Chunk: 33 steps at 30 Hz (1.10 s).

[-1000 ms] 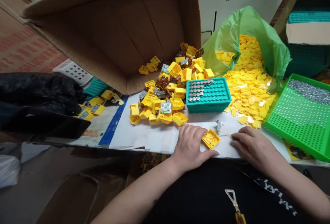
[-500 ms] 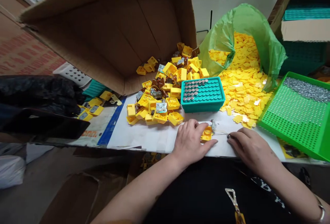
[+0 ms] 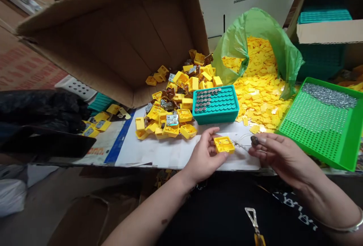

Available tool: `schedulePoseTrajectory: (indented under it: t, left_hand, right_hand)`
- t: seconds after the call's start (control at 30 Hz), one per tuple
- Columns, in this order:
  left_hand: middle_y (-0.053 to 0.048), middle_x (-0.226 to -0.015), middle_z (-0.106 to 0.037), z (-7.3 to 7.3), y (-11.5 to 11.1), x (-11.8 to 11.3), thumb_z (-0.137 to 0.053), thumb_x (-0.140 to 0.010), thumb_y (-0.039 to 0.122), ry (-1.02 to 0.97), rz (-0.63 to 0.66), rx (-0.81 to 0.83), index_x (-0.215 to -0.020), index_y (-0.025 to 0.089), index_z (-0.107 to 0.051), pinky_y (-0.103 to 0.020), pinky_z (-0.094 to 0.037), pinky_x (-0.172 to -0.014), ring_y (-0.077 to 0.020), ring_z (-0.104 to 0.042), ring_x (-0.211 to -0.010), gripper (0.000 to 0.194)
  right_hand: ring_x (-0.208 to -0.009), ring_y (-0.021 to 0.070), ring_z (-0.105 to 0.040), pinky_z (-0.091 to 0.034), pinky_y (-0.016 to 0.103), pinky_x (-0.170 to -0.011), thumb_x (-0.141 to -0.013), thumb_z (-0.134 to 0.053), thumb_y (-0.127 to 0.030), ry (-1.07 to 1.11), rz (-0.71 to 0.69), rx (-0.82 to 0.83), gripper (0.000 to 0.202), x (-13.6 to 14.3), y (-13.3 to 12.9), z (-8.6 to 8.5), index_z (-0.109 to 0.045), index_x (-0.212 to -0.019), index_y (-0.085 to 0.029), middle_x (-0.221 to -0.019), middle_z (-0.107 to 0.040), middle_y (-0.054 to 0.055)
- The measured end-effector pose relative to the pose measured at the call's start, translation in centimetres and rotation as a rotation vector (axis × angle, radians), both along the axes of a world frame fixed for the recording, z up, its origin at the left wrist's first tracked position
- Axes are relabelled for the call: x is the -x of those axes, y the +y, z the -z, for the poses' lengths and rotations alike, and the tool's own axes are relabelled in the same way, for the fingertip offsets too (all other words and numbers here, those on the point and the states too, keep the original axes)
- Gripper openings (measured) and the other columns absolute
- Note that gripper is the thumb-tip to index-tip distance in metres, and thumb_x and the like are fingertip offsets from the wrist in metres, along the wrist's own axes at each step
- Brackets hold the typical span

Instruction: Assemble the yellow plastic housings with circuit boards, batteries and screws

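My left hand (image 3: 205, 155) grips a small yellow plastic case (image 3: 224, 145) by its side, the open face turned up. Thin wires (image 3: 241, 140) run from the case toward my right hand (image 3: 275, 155). Between the thumb and fingers of that hand is a small dark round part (image 3: 254, 140), joined to the wires; its exact kind is unclear. A blurred pale piece hangs among the wires between both hands. Just behind stands a teal tray (image 3: 216, 115) with rows of silver button cells (image 3: 202, 100) on its left side.
A heap of yellow cases (image 3: 185, 103) spills from a tilted cardboard box (image 3: 113, 42). Flat yellow pieces (image 3: 261, 95) pour from a green bag (image 3: 286, 49). At right lies a green perforated tray (image 3: 314, 125) with small metal parts (image 3: 329, 94). A dark phone-like slab (image 3: 56, 140) is at left.
Both hands have lifted off the table. The yellow case is now raised and tilted in my left hand, and the dark part is held up in my right. The camera view has shifted slightly.
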<state>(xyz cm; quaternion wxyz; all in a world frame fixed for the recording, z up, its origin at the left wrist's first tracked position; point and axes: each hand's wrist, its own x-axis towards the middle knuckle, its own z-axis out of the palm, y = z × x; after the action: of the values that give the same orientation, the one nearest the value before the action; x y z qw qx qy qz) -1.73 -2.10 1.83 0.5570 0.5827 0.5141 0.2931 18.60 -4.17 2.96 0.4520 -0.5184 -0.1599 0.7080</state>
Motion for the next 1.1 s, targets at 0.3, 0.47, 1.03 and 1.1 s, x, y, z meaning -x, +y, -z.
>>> schedulePoseTrajectory:
  t: [0.3, 0.47, 1.03, 1.1]
  left_hand:
    - [-0.005, -0.096, -0.064, -2.1, 0.1, -1.1, -0.074, -0.059, 0.013, -0.401, -0.087, 0.596, -0.103, 0.016, -0.050, -0.026, -0.048, -0.075, -0.0136, -0.062, -0.083, 0.051]
    - [-0.005, -0.088, -0.064, -2.1, -0.8, -2.2, -0.073, -0.057, 0.010, -0.507, 0.067, 0.912, -0.100, 0.013, -0.054, -0.026, -0.050, -0.071, -0.0121, -0.063, -0.073, 0.047]
    - [-0.004, -0.099, -0.059, -0.8, -1.3, -4.2, -0.058, -0.067, 0.005, -0.399, 0.063, 0.433, -0.111, 0.019, -0.045, -0.025, -0.045, -0.077, -0.0115, -0.059, -0.084, 0.048]
    - [-0.005, -0.104, -0.058, -0.8, -1.4, -4.3, -0.056, -0.069, 0.005, -0.343, 0.061, 0.356, -0.111, 0.019, -0.045, -0.025, -0.045, -0.078, -0.0129, -0.058, -0.089, 0.046]
  right_hand:
    - [-0.067, 0.0109, -0.062, -0.054, 0.025, -0.072, -0.062, -0.078, -0.032, 0.049, 0.102, -0.040, 0.025, -0.2, 0.1, -0.7, -0.065, -0.076, -0.015, -0.073, -0.063, 0.001]
    - [-0.063, 0.0096, -0.057, -0.053, 0.023, -0.063, -0.065, -0.075, -0.034, 0.034, 0.018, 0.056, 0.026, -0.8, -1.3, -0.1, -0.065, -0.079, -0.013, -0.074, -0.059, 0.003]
    - [-0.073, 0.0142, -0.058, -0.049, 0.025, -0.064, -0.083, -0.055, -0.033, -0.953, -0.295, -0.616, 0.017, 0.3, -2.6, 1.2, -0.063, -0.087, -0.019, -0.080, -0.061, 0.004]
    - [-0.073, 0.0142, -0.057, -0.048, 0.026, -0.064, -0.085, -0.052, -0.030, -1.068, -0.309, -0.731, 0.015, 0.4, -2.7, 1.6, -0.062, -0.089, -0.019, -0.080, -0.059, 0.005]
